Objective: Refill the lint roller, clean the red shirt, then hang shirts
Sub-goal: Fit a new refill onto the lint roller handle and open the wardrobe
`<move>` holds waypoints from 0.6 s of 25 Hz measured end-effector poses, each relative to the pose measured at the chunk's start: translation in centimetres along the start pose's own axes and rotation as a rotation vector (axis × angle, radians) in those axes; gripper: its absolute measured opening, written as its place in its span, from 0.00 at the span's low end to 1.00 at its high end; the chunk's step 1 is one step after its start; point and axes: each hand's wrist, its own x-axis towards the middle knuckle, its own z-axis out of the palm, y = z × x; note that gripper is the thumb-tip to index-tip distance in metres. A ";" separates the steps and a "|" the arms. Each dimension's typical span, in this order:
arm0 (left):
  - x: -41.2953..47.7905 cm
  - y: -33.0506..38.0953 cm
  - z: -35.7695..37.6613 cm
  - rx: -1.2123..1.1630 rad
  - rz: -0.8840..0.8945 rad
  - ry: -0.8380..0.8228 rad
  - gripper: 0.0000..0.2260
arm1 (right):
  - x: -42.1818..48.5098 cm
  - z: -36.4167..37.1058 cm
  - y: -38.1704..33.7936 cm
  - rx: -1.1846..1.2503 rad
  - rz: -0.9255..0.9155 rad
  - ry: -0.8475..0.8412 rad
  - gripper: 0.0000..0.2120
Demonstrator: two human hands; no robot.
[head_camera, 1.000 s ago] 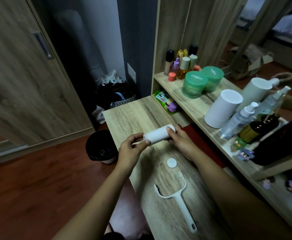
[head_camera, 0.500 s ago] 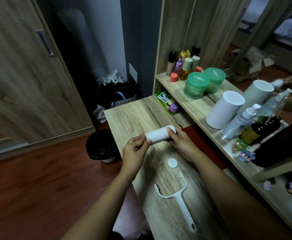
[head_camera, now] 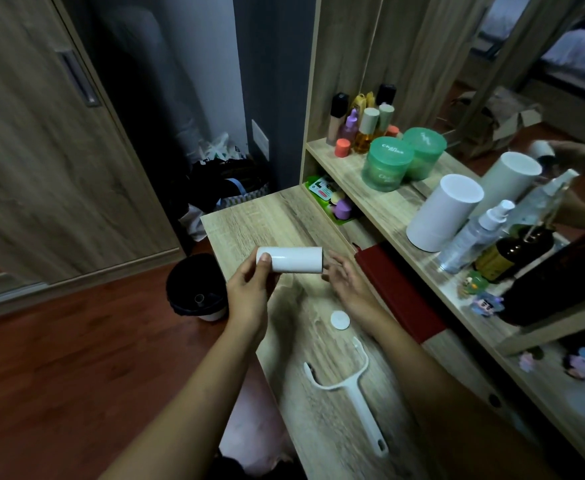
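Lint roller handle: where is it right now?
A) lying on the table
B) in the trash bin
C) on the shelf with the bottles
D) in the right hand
A: the roller handle lies flat on the table, just nearer the person than the round cap, while the left hand holds the refill roll.

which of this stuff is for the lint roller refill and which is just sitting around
For the job:
refill roll, gripped by the left hand
roller handle and round cap, both on the desk

Just lying about:
green jars
white canister
spray bottle
black bin
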 end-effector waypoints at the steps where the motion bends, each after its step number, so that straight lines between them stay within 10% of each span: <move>1: 0.1 0.2 -0.1 -0.024 -0.013 0.014 0.16 | -0.1 -0.5 0.8 -0.131 0.018 0.035 0.16; 7: 0.6 1.5 -0.5 -0.046 -0.043 -0.003 0.14 | 0.0 -1.1 6.3 -1.250 0.165 -0.188 0.25; 15: 0.4 1.1 -0.4 -0.087 -0.096 -0.005 0.13 | -0.2 -0.6 6.4 -1.251 0.091 -0.005 0.20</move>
